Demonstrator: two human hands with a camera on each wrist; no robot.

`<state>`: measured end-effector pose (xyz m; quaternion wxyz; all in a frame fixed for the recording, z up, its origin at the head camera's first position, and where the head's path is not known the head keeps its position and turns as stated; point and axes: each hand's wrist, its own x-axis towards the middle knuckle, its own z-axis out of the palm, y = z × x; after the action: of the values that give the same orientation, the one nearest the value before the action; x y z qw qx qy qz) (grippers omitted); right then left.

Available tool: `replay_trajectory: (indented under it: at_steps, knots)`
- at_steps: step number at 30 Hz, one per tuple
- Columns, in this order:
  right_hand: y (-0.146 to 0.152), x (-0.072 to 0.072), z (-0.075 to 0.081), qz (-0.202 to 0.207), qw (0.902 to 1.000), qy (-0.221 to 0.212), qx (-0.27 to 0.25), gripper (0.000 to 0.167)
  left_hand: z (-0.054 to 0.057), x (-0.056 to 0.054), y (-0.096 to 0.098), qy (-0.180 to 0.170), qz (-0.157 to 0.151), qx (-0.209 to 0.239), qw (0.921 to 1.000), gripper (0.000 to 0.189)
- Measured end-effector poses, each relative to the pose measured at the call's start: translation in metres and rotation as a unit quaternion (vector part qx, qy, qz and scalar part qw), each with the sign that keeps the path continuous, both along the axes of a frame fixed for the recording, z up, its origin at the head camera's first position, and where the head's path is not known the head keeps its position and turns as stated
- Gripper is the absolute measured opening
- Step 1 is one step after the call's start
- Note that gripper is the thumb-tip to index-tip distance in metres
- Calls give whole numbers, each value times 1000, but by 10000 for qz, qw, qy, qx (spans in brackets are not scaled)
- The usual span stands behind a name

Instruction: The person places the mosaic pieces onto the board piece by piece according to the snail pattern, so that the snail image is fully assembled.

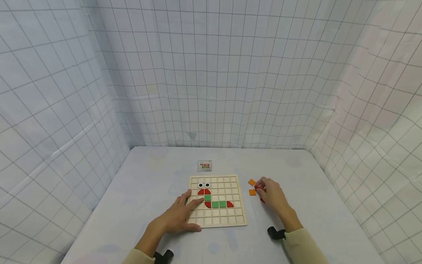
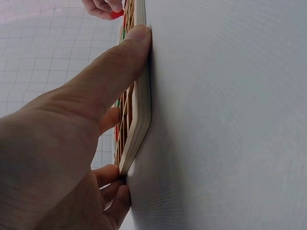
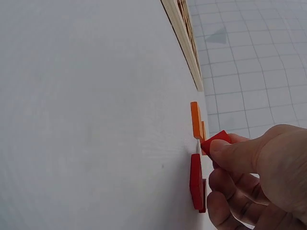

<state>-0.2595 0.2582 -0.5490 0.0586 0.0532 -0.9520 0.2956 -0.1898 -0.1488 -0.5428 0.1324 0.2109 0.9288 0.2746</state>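
So the right hand, lower right of the head view, has a red piece pinched between thumb and fingers. The board sits to its left in the frame, near but not touching. Left hand rests on the board's lower left, fingers spread, not clenched. Fingers cover the red piece, so I can't really tell its long axis.

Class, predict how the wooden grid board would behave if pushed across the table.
The wooden board would probably slide rather than tip, lying flat and broad on the table. Its straight, unbent edge suggests stiffness. The green squares would likely travel with it, since its grid frames them.
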Motion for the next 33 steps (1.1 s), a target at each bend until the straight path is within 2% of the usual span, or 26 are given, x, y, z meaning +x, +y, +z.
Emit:
replay_trajectory:
  at_steps: [8,13,21,25,33]
  knots:
    - [-16,-2,4,220,9982,503,-252,9,0,0,0,25,-28,55,10000,105]
    - [-31,-2,8,528,9959,342,-648,8,1,-1,1,38,-30,63,10000,105]
    - [-62,-7,16,1136,9901,187,-808,11,0,1,1,45,4,61,10000,106]
    - [-79,-9,17,1455,9863,9,-774,14,0,1,1,29,24,53,10000,105]
    - [-114,-20,10,1946,9804,86,-298,10,-1,1,0,60,-8,58,10000,104]
